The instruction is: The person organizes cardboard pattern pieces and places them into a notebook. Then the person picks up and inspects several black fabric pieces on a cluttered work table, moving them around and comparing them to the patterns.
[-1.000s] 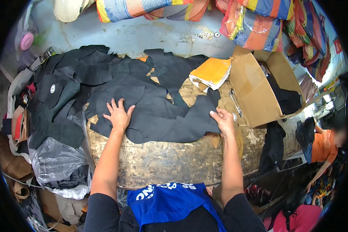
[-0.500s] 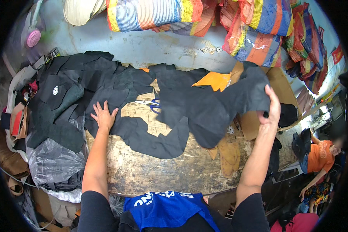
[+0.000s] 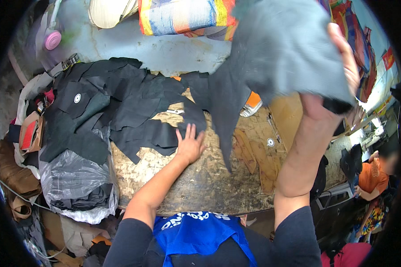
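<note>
High on the right, a large black leather piece (image 3: pixel 280 53) is lifted off the table, and my right hand (image 3: pixel 338 75) grips its right edge. The piece hangs down to a pointed end and is slightly blurred. My left hand (image 3: pixel 190 144) rests with fingers spread at the edge of another black leather piece (image 3: pixel 158 133) lying on the table. Many overlapping black leather pieces (image 3: pixel 133 109) cover the table's left and back. Scissors (image 3: pixel 175 111) lie among them, with only part of the metal showing.
A worn wooden table (image 3: pixel 187 191) spans the middle. Brown pattern pieces (image 3: pixel 265 164) and a cardboard box (image 3: pixel 287 115) sit at its right. A clear plastic bag (image 3: pixel 75 178) with dark scraps stands left. Checked bags (image 3: pixel 182 15) line the back; a person in orange (image 3: pixel 374 178) is far right.
My right hand has raised the large leather piece up and toward me. My left hand has slid right across the leather. More brown pattern pieces are uncovered.
</note>
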### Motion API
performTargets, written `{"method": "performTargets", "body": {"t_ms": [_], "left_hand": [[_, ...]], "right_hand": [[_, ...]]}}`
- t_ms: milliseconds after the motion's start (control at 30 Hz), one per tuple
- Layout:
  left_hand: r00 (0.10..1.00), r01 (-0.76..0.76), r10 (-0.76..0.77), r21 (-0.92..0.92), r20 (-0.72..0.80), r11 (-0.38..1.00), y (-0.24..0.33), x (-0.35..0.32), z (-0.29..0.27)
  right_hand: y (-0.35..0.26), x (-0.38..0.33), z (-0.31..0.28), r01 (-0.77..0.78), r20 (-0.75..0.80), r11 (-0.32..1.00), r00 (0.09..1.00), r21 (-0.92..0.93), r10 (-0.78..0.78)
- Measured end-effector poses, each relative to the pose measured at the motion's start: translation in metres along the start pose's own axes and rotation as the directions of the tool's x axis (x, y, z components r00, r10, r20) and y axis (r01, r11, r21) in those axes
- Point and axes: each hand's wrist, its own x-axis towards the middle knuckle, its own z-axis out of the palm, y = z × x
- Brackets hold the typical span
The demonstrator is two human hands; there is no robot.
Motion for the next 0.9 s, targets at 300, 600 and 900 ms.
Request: {"method": "performTargets", "body": {"t_ms": [300, 600, 900], "left_hand": [[0.972, 0.149, -0.205, -0.972, 0.111, 0.182, -0.026, -0.054, -0.022], [0.855, 0.137, -0.250, -0.661, 0.455, -0.737, -0.095, -0.145, -0.038], [0.955, -0.109, -0.243, -0.558, 0.172, -0.823, -0.135, -0.181, -0.045]], "right_hand": [[-0.026, -0.118, -0.025, -0.270, -0.480, 0.793, 0.877, -0.547, -0.033], [0.000, -0.254, -0.105, -0.796, -0.698, 0.101, 0.576, -0.596, 0.426], [0.022, -0.300, -0.117, -0.775, -0.757, -0.163, 0.510, -0.611, 0.408]]}}
